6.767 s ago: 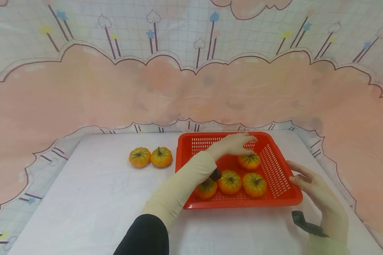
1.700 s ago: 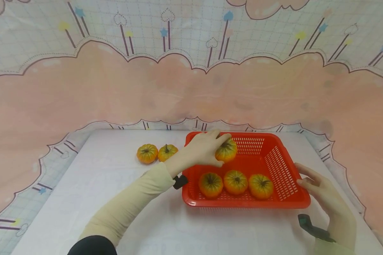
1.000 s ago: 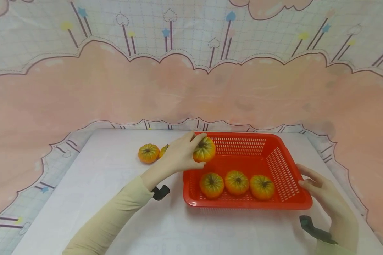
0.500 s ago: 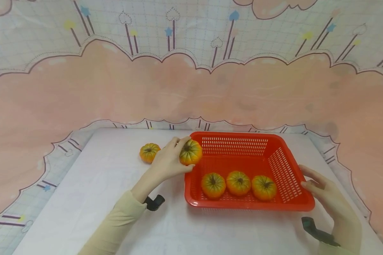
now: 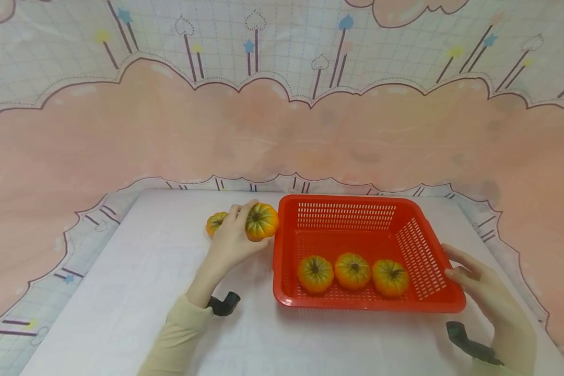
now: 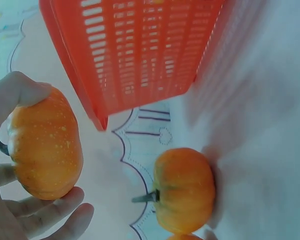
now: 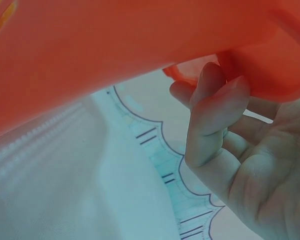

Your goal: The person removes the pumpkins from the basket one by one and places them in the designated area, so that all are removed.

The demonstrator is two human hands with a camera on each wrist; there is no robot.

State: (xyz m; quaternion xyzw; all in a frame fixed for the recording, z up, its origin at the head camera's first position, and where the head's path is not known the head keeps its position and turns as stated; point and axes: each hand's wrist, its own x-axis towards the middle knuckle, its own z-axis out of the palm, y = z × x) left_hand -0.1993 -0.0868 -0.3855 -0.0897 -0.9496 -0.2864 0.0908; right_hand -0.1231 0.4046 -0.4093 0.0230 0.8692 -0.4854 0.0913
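Observation:
My left hand (image 5: pixel 230 240) grips a small orange pumpkin (image 5: pixel 261 222) just left of the red plastic basket (image 5: pixel 357 304). In the left wrist view the held pumpkin (image 6: pixel 47 145) is off the table, thumb on one side and fingers on the other. Below it on the table stands another pumpkin (image 6: pixel 185 190) with its stem showing, and a sliver of one more at the lower edge. The head view shows one table pumpkin (image 5: pixel 215 223) partly behind the hand. My right hand (image 5: pixel 486 292) holds the basket's right rim, its fingers (image 7: pixel 215 110) curled at the rim's underside.
Three pumpkins (image 5: pixel 352 271) sit in a row along the basket's front side. The white-covered table (image 5: pixel 122 292) extends left and in front of the basket. A patterned cloth (image 5: pixel 272 136) hangs behind. Each wrist wears a black mount (image 5: pixel 224 304).
My left hand has lifted a pumpkin from the basket's back part and carried it left over the rim, out of the basket. The right hand has kept its hold on the rim.

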